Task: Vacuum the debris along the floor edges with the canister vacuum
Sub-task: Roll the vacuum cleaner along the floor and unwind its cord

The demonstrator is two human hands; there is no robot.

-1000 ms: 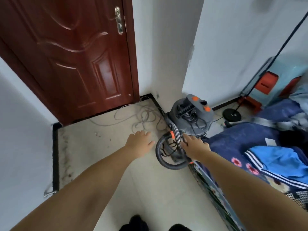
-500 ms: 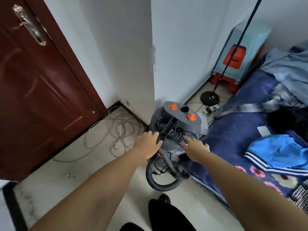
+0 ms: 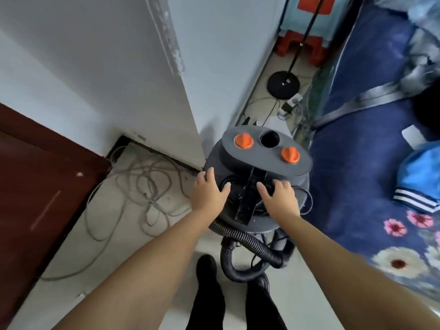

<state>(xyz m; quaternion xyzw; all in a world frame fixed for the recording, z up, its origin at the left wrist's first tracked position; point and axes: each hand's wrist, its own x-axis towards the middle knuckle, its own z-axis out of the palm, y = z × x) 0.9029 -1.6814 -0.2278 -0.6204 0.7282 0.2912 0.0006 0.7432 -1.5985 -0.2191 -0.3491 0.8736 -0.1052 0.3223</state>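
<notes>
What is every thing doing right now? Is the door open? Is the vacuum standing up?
canister vacuum: upright on the floor, both hands on its top
hose: attached, curled in a loop on the floor
left hand: resting on the vacuum, fingers spread
right hand: resting on the vacuum
door: cannot tell whether shut
grey cable: loose, tangled on the floor
</notes>
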